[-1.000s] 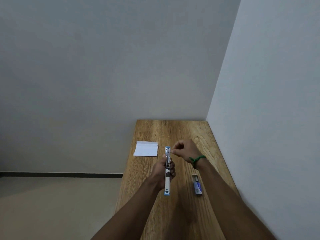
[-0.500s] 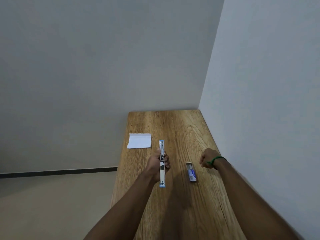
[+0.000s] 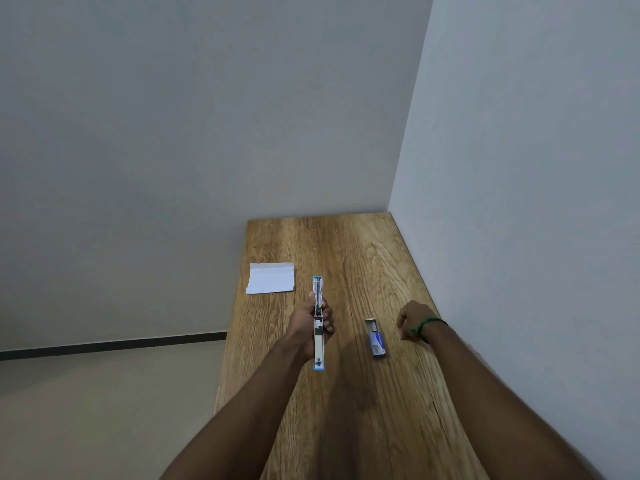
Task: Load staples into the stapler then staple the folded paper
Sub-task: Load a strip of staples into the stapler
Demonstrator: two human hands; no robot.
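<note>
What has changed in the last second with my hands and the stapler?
The right hand left the far end of the stapler, moved right past the staple box and is now low over the table, right of the box, holding nothing visible. The left hand still grips the opened stapler; the folded paper and staple box lie where they were.

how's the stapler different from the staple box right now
The stapler is gripped in the left hand; the staple box lies on the table, untouched, beside the right hand. The stapler is swung open into one long strip; the staple box is much shorter, with its far end open. The stapler is silver with light blue ends; the staple box is blue-purple. Both point lengthwise away from the person.
</note>
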